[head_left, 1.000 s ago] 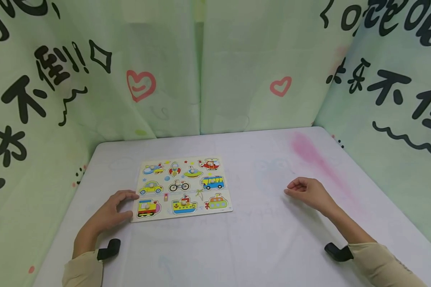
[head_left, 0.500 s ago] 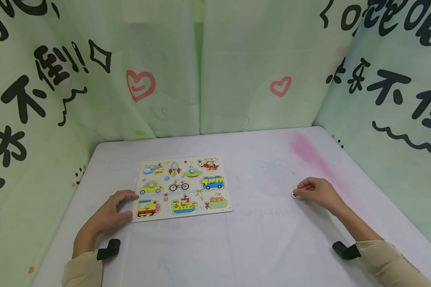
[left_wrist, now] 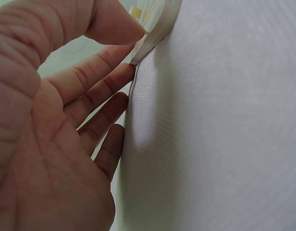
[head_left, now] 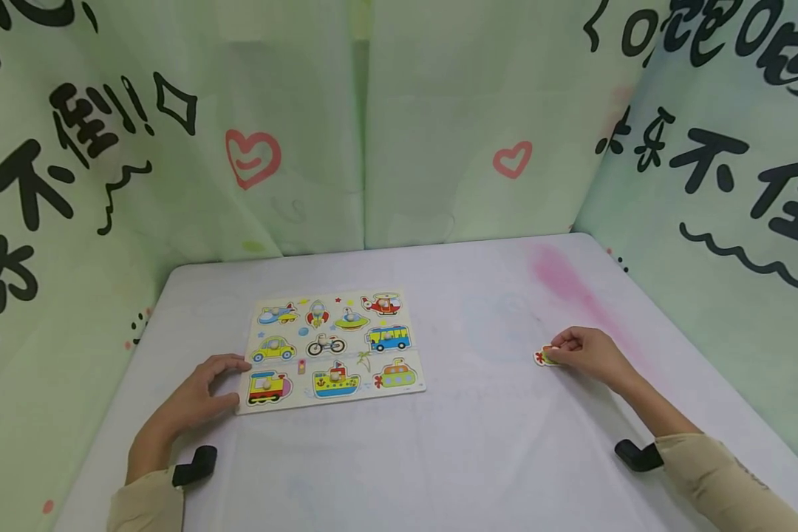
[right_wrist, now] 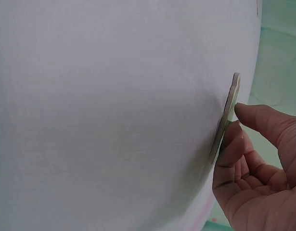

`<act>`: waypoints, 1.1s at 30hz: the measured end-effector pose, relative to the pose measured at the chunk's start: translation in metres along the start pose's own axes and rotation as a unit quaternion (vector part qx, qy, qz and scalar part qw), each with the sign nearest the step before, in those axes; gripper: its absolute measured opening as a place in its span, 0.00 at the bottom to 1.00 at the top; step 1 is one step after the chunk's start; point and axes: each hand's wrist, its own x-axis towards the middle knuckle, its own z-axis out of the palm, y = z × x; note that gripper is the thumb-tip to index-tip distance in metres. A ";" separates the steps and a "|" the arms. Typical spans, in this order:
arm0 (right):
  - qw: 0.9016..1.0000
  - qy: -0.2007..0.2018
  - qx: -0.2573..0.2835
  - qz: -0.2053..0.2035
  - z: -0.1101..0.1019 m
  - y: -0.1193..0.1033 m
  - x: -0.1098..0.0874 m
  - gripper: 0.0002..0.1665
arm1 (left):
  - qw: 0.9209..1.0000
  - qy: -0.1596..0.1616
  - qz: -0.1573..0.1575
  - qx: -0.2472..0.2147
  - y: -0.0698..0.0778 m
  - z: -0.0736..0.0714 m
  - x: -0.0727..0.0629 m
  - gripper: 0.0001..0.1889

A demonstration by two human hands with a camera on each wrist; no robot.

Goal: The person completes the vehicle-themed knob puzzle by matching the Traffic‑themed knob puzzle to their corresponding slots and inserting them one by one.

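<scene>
A wooden peg puzzle board (head_left: 366, 395) with printed vehicles lies flat on the white table. My left hand (head_left: 193, 399) rests at its left side, thumb and forefinger touching the edge. In the left wrist view, the thumb tip of the left hand (left_wrist: 51, 91) meets the board's corner (left_wrist: 162, 29), and the other fingers extend along the tabletop. To the right of the board, my right hand (head_left: 588, 358) pinches a submarine puzzle piece (head_left: 542, 357) with a red propeller. The right wrist view shows this thin piece (right_wrist: 225, 115) edge-on, close over the cloth; the fingers hide its grip point.
A white cloth (head_left: 479, 443) covers the table. Pink staining (head_left: 565, 281) marks its far right part. Green curtains (head_left: 425, 148) with black writing and red hearts stand around the back and sides. Black wrist cameras (head_left: 196, 465) sit at both cuffs.
My right hand has shifted slightly right, and the submarine piece has come into view at its fingertips. The left hand stays at the board. The head view has turned a little right.
</scene>
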 end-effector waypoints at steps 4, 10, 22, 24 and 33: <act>1.000 -0.002 0.000 0.011 0.000 0.004 0.002 0.18 | 1.000 0.001 0.001 0.001 0.000 -0.001 0.001 0.26; 1.000 -0.001 0.009 0.010 0.002 0.005 0.003 0.17 | 1.000 -0.001 -0.003 0.001 -0.001 -0.001 0.001 0.26; 0.999 0.014 0.031 0.000 0.006 0.003 -0.001 0.18 | 1.000 0.000 0.003 -0.006 -0.001 -0.002 0.000 0.26; 0.999 0.024 0.035 -0.002 0.007 0.002 -0.001 0.18 | 1.000 -0.001 -0.001 -0.005 0.000 -0.002 0.000 0.26; 0.993 0.030 0.110 -0.002 0.011 -0.023 -0.001 0.23 | 1.000 0.001 -0.003 0.001 0.001 -0.003 -0.001 0.26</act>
